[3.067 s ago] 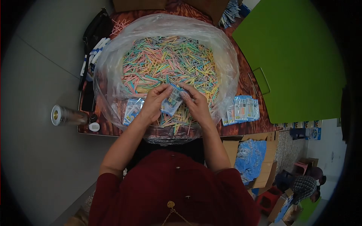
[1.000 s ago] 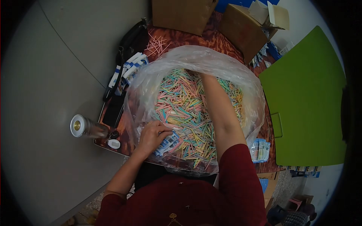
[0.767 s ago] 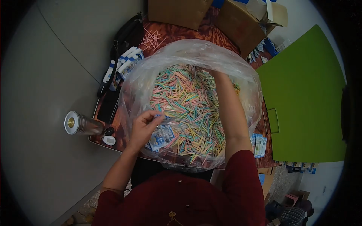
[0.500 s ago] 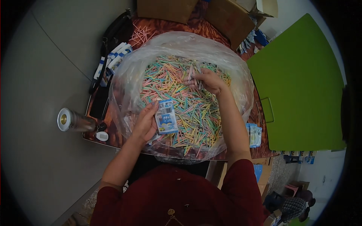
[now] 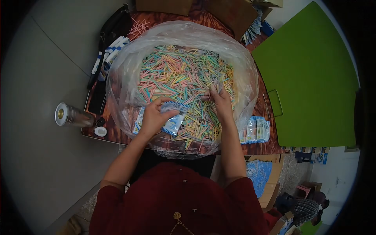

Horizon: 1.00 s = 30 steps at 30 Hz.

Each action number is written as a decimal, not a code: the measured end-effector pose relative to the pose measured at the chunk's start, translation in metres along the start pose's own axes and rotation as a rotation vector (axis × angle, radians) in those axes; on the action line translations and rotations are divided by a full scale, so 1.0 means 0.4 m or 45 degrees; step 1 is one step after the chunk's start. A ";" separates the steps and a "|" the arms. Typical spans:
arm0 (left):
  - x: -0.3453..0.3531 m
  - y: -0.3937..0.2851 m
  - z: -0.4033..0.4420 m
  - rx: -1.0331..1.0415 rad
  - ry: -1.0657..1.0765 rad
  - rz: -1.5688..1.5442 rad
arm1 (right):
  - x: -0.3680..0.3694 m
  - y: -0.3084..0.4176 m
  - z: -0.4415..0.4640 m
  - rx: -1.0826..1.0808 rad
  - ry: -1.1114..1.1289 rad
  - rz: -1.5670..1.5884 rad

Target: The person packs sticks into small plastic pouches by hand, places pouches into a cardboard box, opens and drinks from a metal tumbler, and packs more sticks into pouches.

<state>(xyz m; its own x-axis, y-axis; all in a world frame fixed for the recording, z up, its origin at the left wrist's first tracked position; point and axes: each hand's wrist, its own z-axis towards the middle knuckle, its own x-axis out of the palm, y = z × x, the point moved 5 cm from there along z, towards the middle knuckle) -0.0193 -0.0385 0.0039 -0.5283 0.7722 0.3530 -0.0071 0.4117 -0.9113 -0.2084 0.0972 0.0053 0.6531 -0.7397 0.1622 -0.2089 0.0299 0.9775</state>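
Note:
A large clear plastic bag (image 5: 117, 84) lies open on the table, filled with thin pastel sticks (image 5: 176, 74). Over the bag's near left part, my left hand (image 5: 156, 117) grips a small blue and white packet (image 5: 173, 124) by its upper end. My right hand (image 5: 220, 102) is closed on a few sticks (image 5: 213, 87) above the right side of the heap, apart from the packet. More packets lie under and beside my left hand, and a row of filled packets (image 5: 256, 130) sits right of the bag.
A metal can (image 5: 72, 114) and a small white device (image 5: 100, 131) are at left, near a dark phone (image 5: 97, 102) and black strap. Cardboard boxes (image 5: 227, 13) stand at the back. A green board (image 5: 309, 78) is at right, and a person (image 5: 307, 209) is at lower right.
My right hand came out from the far part of the bag with sticks and moved nearer my body. My left hand has lifted a packet and turned it. The camera view has shifted.

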 end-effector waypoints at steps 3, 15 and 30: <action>-0.039 -0.064 -0.033 0.494 -0.212 0.841 | -0.017 -0.003 -0.025 -0.220 -0.119 -0.302; -0.098 -0.101 -0.067 0.960 -0.430 1.140 | -0.047 -0.027 -0.068 -0.347 -0.235 -0.116; 0.096 0.068 0.016 -0.290 0.287 -0.603 | 0.058 0.011 -0.101 -0.015 -0.067 0.566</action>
<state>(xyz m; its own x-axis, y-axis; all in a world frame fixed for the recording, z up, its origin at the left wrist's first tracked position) -0.0454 -0.0006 -0.0089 -0.3179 0.5520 0.7708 -0.0023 0.8126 -0.5829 -0.1645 0.1073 0.0187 0.4635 -0.6867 0.5601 -0.4525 0.3600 0.8159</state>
